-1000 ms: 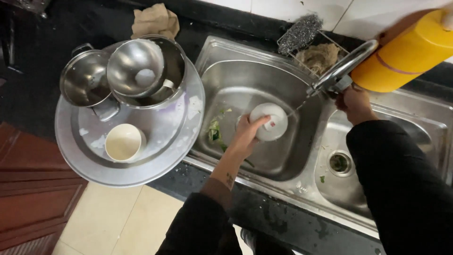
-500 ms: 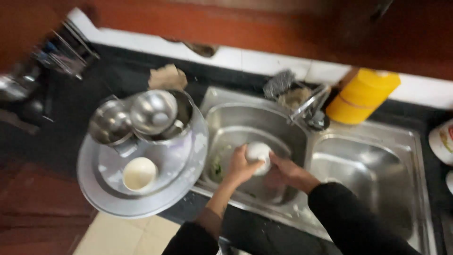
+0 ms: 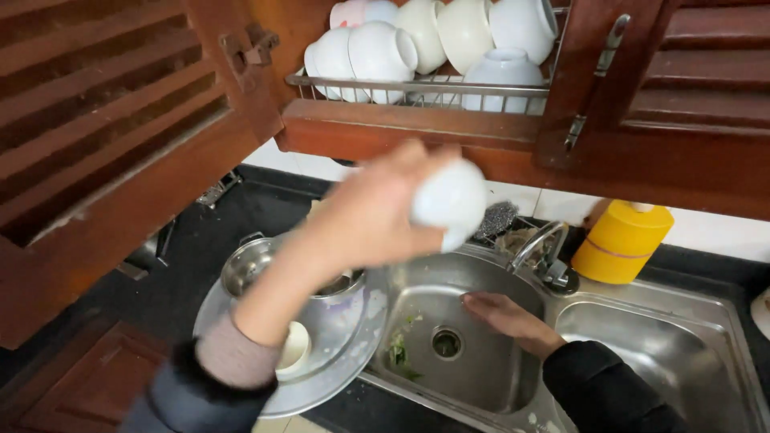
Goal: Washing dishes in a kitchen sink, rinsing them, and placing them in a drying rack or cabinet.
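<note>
Bowls (image 3: 449, 36) fill rack (image 3: 417, 87); left hand (image 3: 377, 208) holds bowl (image 3: 451, 200).

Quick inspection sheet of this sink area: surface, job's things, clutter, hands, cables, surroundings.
Surface: double stainless steel sink in black counter; green scraps by the drain.
Job's things: small white ceramic bowl, raised below the wire dish rack of white bowls.
Clutter: round steel tray with steel pots and a cream cup; yellow plastic container; wire scrubber.
Hands: left hand grips the bowl; right hand rests in the left basin.
Cables: nothing seen.
Surroundings: open brown louvred wooden cabinet doors; chrome tap.
</note>
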